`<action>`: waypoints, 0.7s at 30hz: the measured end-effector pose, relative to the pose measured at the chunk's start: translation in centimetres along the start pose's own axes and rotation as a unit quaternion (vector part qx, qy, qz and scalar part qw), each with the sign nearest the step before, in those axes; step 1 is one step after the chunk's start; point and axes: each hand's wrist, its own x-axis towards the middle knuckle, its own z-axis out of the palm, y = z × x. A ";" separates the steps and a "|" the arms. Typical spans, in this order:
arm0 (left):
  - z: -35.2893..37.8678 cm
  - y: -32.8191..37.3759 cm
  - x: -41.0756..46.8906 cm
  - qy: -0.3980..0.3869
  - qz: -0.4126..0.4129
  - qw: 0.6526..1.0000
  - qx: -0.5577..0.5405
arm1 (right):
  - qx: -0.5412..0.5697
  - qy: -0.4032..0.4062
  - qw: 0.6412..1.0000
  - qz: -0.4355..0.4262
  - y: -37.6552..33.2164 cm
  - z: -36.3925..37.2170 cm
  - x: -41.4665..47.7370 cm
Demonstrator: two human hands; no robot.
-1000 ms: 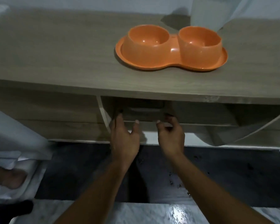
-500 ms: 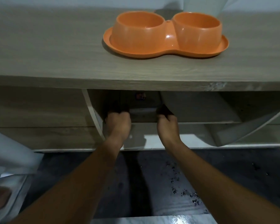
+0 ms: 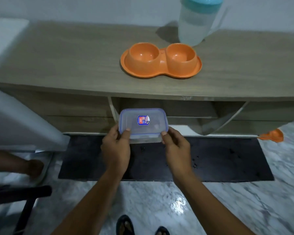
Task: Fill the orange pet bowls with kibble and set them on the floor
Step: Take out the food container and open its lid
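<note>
The orange double pet bowl [image 3: 161,62] stands on top of the wooden cabinet [image 3: 75,61]; both of its cups look empty. In front of the cabinet's open shelf I hold a clear plastic container [image 3: 143,123] with a blue-rimmed lid and a red and blue sticker. My left hand [image 3: 115,148] grips its left near corner, and my right hand [image 3: 176,146] grips its right near corner. The lid is on. What is inside the container I cannot make out.
A clear jug with a teal lid [image 3: 198,19] stands just behind the bowls. A dark mat [image 3: 219,158] with scattered crumbs lies on the marble floor below the cabinet. An orange scoop [image 3: 272,135] lies at the right. Another person's foot [image 3: 33,167] is at the left.
Both hands were reaching into the shelf under the cabinet top. They have drawn back out holding the clear container, and my view has pulled back and up.
</note>
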 end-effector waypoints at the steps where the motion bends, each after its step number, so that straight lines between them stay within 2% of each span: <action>1: -0.5 0.7 -0.7 0.005 0.004 1.000 0.003 | -0.001 -0.004 1.000 0.001 -0.9 -0.2 -1.0; 6: -4.6 10.4 -3.4 -0.025 0.021 0.998 -0.059 | 0.004 -0.011 1.000 0.008 -10.8 -1.3 -4.8; 10: -6.6 16.5 -1.7 -0.044 0.000 0.992 -0.114 | 0.014 -0.040 0.999 -0.025 -17.8 -0.1 -4.2; 13: -7.9 19.8 1.5 -0.056 -0.041 0.984 -0.162 | 0.005 -0.089 0.996 -0.012 -21.6 1.9 -2.2; 21: -11.2 22.2 15.9 -0.129 -0.130 0.972 -0.149 | -0.093 -0.160 0.980 0.073 -25.6 11.6 6.4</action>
